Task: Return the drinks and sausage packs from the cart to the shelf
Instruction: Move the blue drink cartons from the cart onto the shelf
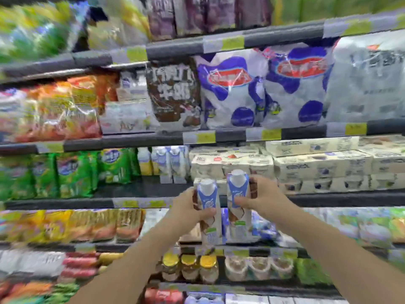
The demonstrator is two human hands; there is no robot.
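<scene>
While both arms reach forward to the store shelf (pixel 144 189), each hand is closed around one drink carton. The left hand (pixel 188 209) grips the left carton (pixel 208 212) around its middle, and the right hand (pixel 260 198) grips the right carton (pixel 238 202), which is held a little higher. The two cartons stand upright and just beside each other, in front of the shelf edge, near a dark bare part of the shelf board. Each carton is white and blue, with a white screw cap on top, brown coconut pictures on the sides and a small green label lower down; the writing on them is too blurred to read. Behind, on the same shelf, similar white and blue cartons (pixel 173 161) stand in a row, with green bags (pixel 74 174) to their left and cream multipacks of cups (pixel 317 167) to their right. One shelf higher are white bags with blue spots and a red logo (pixel 232 88), and a brown bag (pixel 173 93) with large white characters, not readable. Lower are jars with yellow lids (pixel 189 268). Yellow price tags (pixel 206 137) sit on the shelf rails; their text is blurred.
</scene>
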